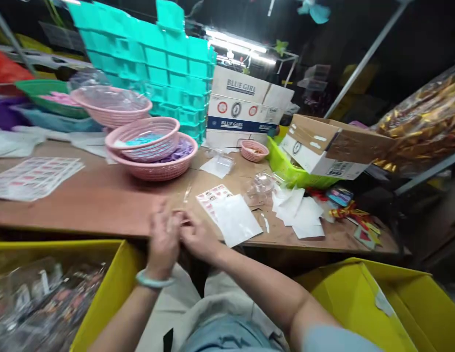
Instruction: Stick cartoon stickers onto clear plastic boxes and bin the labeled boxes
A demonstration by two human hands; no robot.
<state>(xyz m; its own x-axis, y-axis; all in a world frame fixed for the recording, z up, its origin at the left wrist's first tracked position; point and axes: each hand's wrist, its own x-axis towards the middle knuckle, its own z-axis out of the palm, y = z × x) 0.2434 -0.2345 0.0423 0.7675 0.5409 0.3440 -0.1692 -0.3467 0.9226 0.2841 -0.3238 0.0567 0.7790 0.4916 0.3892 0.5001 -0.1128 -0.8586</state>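
Observation:
At the table's front edge my left hand point(164, 240) and my right hand point(198, 238) meet, their fingers touching or very close. Motion smears the fingers of my left hand, which wears a pale bracelet point(154, 279) at the wrist. My right hand is curled with the fingers drawn in. Whatever lies between them is hidden or too small to make out. Just right of my hands lie a printed sticker sheet point(212, 198) and a white sheet point(238, 220) overlapping it. Beyond my hands stand pink baskets point(154, 168) with purple and blue pieces inside.
Yellow bins point(120, 274) flank my lap; the left one holds clear-wrapped items. Sticker sheets point(36, 178) lie at the left. Behind are turquoise crates point(150, 63), a Blue Girl carton point(242, 107), an open carton point(322, 146) on a lime basket point(286, 168), and white papers point(300, 212).

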